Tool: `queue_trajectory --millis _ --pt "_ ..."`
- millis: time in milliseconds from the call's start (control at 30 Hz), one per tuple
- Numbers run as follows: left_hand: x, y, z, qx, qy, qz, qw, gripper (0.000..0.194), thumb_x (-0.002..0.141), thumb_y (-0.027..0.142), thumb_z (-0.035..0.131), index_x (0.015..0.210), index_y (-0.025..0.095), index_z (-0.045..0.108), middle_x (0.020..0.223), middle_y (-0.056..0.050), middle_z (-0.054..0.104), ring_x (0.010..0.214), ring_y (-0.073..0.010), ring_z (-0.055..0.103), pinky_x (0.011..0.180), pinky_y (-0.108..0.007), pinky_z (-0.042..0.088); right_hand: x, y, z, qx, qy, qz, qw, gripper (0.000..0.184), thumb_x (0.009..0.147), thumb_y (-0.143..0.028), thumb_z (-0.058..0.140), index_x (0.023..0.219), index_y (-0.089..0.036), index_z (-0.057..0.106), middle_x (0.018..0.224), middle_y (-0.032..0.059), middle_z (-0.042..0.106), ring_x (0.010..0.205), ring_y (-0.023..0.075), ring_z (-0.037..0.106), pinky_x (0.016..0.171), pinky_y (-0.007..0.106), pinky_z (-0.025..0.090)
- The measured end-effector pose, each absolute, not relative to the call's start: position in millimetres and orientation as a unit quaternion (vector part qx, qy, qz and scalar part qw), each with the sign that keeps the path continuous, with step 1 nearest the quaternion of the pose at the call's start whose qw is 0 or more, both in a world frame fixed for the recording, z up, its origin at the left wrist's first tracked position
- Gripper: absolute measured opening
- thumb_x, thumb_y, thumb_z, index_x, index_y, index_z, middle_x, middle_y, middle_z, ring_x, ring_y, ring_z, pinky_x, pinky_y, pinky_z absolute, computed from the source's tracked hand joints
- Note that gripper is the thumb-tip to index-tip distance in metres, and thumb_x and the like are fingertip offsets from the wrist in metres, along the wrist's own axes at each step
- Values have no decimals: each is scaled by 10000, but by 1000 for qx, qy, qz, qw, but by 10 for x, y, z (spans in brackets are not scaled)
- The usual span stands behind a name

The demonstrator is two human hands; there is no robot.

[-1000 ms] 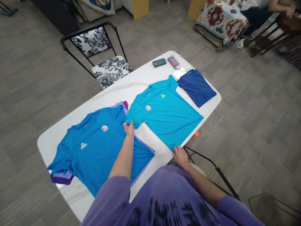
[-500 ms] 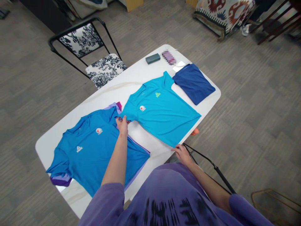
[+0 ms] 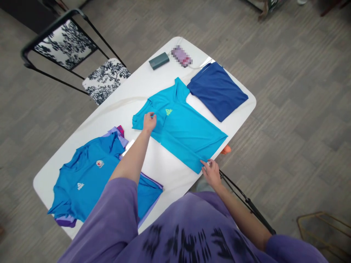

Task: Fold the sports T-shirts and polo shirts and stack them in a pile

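a turquoise t-shirt (image 3: 186, 117) lies mid-tabletop (image 3: 170, 168), its near long side folded inward over the front. the left hand (image 3: 149, 122) is on it near the neckline, fingers curled together; whether that grip has cloth pinched, i cannot tell. the right hand (image 3: 211, 172) touches the hem corner, its grip loosely parted with nothing clasped. a folded navy garment (image 3: 219, 91) sits just beside the far sleeve. on the other side, a blue t-shirt (image 3: 82, 175) is spread over purple garments (image 3: 65, 222).
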State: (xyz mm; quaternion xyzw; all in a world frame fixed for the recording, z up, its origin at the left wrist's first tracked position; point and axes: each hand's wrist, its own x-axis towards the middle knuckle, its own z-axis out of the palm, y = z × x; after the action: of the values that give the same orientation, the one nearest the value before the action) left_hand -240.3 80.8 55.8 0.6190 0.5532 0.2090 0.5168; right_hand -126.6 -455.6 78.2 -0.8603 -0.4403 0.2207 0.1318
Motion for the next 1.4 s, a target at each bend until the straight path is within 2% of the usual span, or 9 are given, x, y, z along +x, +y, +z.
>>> queue_trajectory --millis 100,200,300,567,767,867,967,1267,1400 --pt "-2418 526 497 697 541 149 446 473 957 353 732 1401 195 695 1672 -197 508 1621 -364 376 1385 -591 266 -1281 -4467 807 -827 -477 274 113 538 1086 -296 564 1615 -383 602 1549 141 581 1265 330 577 1104 501 489" --pt "-2456 351 456 798 497 39 338 642 978 369 648 1604 237 590 1785 -163 403 1691 -424 256 1366 -683 241 -1330 -4411 803 -812 -493 301 89 589 1078 -272 556 1656 -382 548 1537 135 614 1281 335 571 1098 495 474" --pt "-2430 334 424 849 447 5 282 732 1012 410 578 1717 246 470 1837 -120 330 1735 -393 165 1390 -658 186 -1365 -4384 772 -815 -492 298 72 601 1064 -261 567 1652 -383 545 1519 132 627 1259 323 574 1090 478 469" --pt "-2113 385 383 861 380 -8 337 736 1061 517 509 1745 263 419 1835 -96 344 1753 -347 143 1420 -613 97 -1243 -4295 799 -779 -525 339 47 623 1031 -257 664 1633 -367 544 1472 112 646 1259 301 595 1083 435 470" --pt "-1433 380 550 817 491 87 289 515 1015 528 650 1464 276 670 1598 -196 578 1568 -423 446 1336 -628 278 -199 -4103 949 -727 -549 388 139 440 1091 -375 600 1524 -300 605 1373 95 695 1216 286 636 1098 430 493" --pt "-695 576 654 766 536 112 337 402 984 461 717 1321 241 701 1339 -184 696 1268 -356 666 1176 -509 478 697 -4016 934 -771 -500 354 174 355 1110 -399 537 1423 -273 649 1280 118 710 1180 307 661 1057 460 529" --pt "156 862 636 728 566 110 370 276 989 399 706 1204 227 702 1121 -125 755 1057 -286 717 1062 -441 529 1462 -4004 814 -821 -443 308 185 369 1111 -424 516 1407 -242 638 1251 144 711 1177 324 667 1048 486 541" --pt "1533 1681 198 630 697 91 330 394 823 431 878 1013 171 650 1233 -279 739 1404 -480 598 1190 -655 420 1882 -4021 544 -854 -408 288 145 314 1105 -505 560 1286 -263 649 1233 130 717 1137 319 657 1013 467 505" --pt "1562 1822 134 608 708 101 344 277 832 315 844 926 191 616 1239 -267 737 1458 -453 564 1224 -657 385 1863 -3914 513 -845 -421 295 147 210 1097 -450 574 1133 -266 669 1098 105 727 1087 307 649 976 440 479"
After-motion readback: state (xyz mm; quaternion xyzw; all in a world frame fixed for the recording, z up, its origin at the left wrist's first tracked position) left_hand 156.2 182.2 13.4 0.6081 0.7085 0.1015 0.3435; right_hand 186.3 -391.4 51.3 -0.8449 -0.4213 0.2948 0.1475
